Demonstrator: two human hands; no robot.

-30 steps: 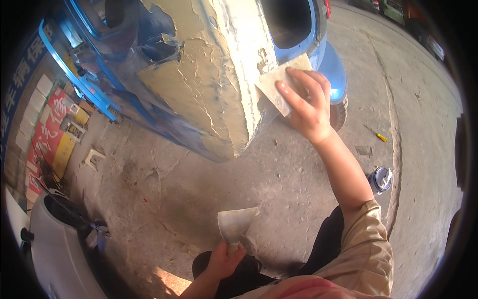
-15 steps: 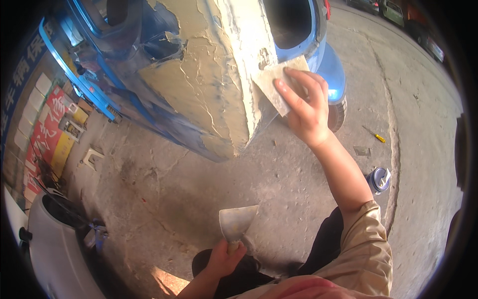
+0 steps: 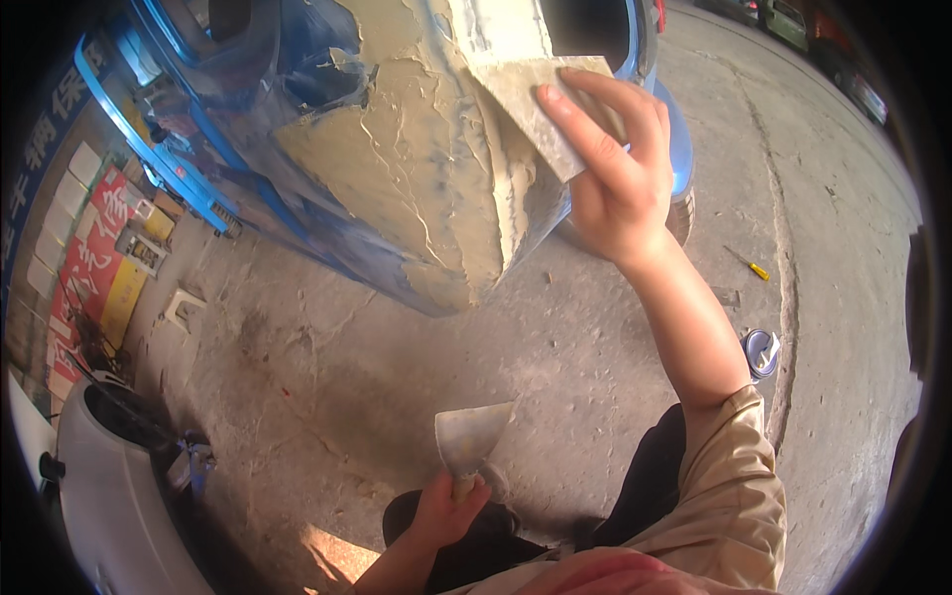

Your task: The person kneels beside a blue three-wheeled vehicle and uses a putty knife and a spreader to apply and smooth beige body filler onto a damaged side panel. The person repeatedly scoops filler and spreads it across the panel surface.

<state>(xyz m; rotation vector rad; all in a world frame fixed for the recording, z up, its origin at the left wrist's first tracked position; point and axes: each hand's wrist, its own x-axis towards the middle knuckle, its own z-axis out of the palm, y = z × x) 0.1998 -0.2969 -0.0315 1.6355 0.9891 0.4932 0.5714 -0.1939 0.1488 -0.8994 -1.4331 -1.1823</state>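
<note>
My right hand (image 3: 625,178) is closed on a flat, pale rectangular spreader (image 3: 531,104), fingers laid along its face. Its edge lies against the corner of a blue vehicle body panel (image 3: 288,223). Beige filler (image 3: 387,169) coats much of that panel in a rough, ridged layer, with a brighter strip along the upper corner. Low in front of me, my left hand (image 3: 448,511) grips the handle of a putty knife (image 3: 471,436), its wide blade pointing up and apart from the panel.
On the concrete floor (image 3: 337,387) at right lie a yellow-handled screwdriver (image 3: 758,270) and a round can (image 3: 762,352). A small white stool (image 3: 183,309) stands at left. Nearer at lower left is a grey-white vehicle part (image 3: 109,496). Parked vehicles (image 3: 783,25) line the far right.
My right hand and the spreader have moved up along the panel's corner and slightly left. My left hand with the putty knife has hardly moved.
</note>
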